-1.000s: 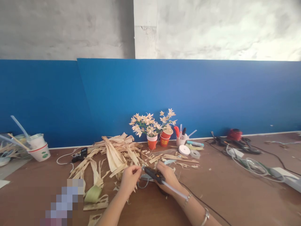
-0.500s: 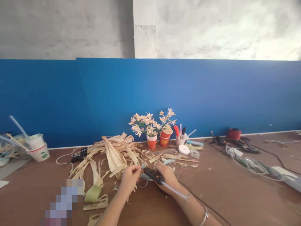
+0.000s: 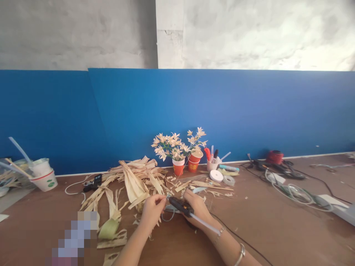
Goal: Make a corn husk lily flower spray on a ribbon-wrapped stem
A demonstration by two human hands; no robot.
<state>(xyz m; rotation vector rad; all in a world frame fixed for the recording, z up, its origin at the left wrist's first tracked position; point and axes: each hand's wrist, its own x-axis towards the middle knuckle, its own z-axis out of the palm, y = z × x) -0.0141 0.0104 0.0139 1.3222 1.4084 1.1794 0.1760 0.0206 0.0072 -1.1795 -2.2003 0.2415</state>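
A black glue gun (image 3: 181, 207) with a clear glue stick out of its back is gripped by my right hand (image 3: 196, 207). Its nozzle points left, close to the fingertips of my left hand (image 3: 153, 210). Those fingers are pinched together; what lies between them is too small to make out. Below the glue gun a pale blue loop (image 3: 168, 215) shows beside my left hand. Dried husks (image 3: 135, 181) are heaped behind and to the left of my left hand. Cream-coloured flowers (image 3: 173, 142) stand in a red paper cup (image 3: 178, 168) farther back.
A second red cup (image 3: 193, 166), a cup of pens (image 3: 212, 165), a white roll (image 3: 216, 176) and a tape roll (image 3: 229, 180) stand behind. White cups (image 3: 45, 181) are at the left. Cables (image 3: 299, 194) and a power strip (image 3: 340, 212) lie right. A blue partition (image 3: 216, 107) rises behind.
The view has shifted very slightly, so the background sits a little farther left. Both hands and the glue gun hold almost the same pose.
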